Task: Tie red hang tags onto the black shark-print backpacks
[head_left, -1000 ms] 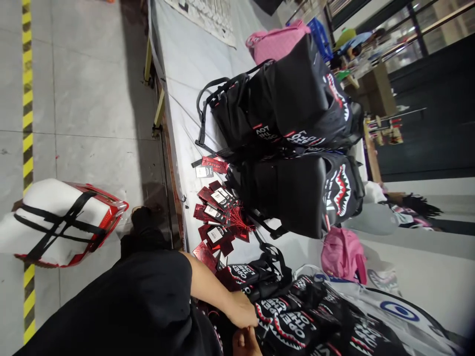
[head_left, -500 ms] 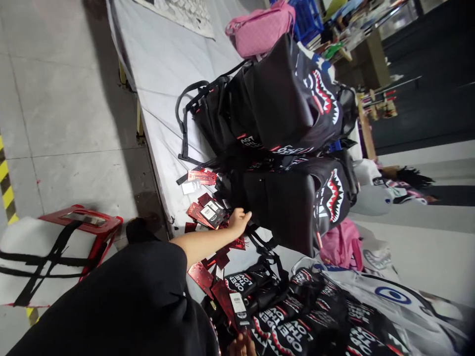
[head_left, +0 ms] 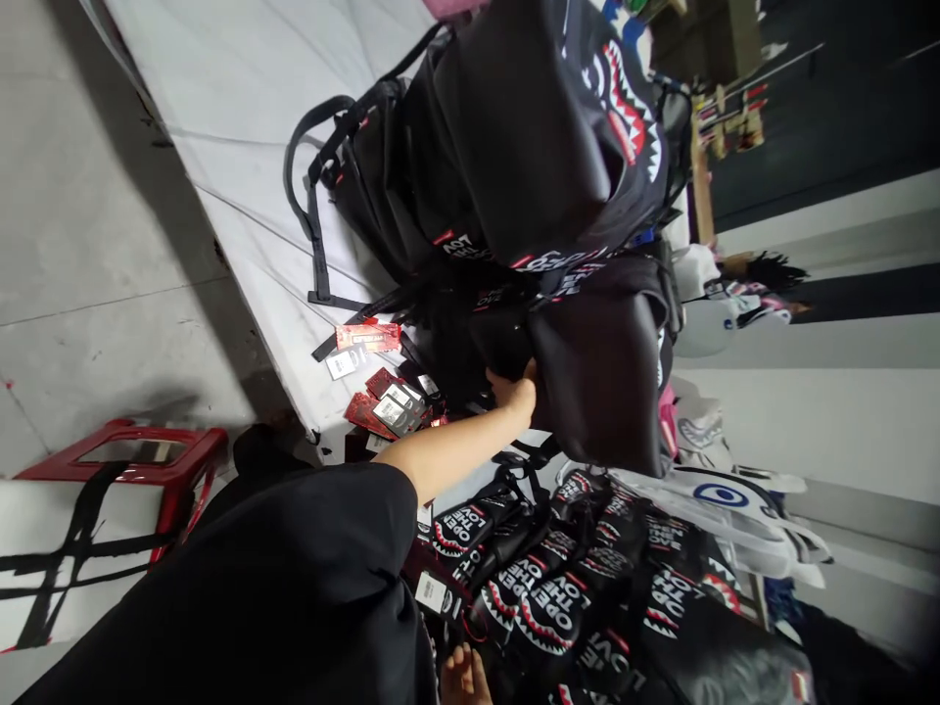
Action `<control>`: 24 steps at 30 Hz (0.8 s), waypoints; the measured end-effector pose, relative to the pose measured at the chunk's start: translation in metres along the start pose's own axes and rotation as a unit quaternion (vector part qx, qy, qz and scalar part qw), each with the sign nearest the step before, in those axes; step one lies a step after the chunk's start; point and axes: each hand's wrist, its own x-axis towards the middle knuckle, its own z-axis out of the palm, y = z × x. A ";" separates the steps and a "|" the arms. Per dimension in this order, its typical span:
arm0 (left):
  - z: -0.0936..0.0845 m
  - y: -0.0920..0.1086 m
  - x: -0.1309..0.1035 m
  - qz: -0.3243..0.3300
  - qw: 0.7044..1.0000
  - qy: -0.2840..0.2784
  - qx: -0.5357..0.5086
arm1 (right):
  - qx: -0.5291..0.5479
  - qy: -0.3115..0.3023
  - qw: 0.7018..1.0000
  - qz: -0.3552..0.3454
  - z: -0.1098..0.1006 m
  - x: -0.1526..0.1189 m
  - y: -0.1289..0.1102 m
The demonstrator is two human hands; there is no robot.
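Note:
My left hand (head_left: 514,394) has its fingers wrapped round the edge of a black backpack (head_left: 598,377) that stands in the nearer stack. Its fingertips are partly hidden by the dark material. Low in the view, my right hand (head_left: 465,676) is cut off by the frame edge. Its fingers are curled together beside small black bags (head_left: 547,607) with white lettering and red shark-mouth prints; what they hold is hidden. Close by lies a hang tag with a white label (head_left: 433,591). More red and black hang tags (head_left: 371,416) are spread on the table near my left forearm.
Another large black backpack (head_left: 529,147) stands beyond, its straps (head_left: 315,235) trailing over the white-covered table (head_left: 220,166). A red stool (head_left: 124,450) with a black-strapped white bundle (head_left: 59,529) stands on the floor. White bags (head_left: 734,519) lie past the small black bags.
My left hand has reached farther onto the near black backpack, which has shifted and tilted. My right hand remains by the small bags. The whole view has moved closer to the backpacks.

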 end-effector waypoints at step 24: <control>-0.022 0.005 -0.012 0.104 0.971 0.001 0.216 | 0.112 0.041 0.993 0.003 0.031 -0.011 -0.001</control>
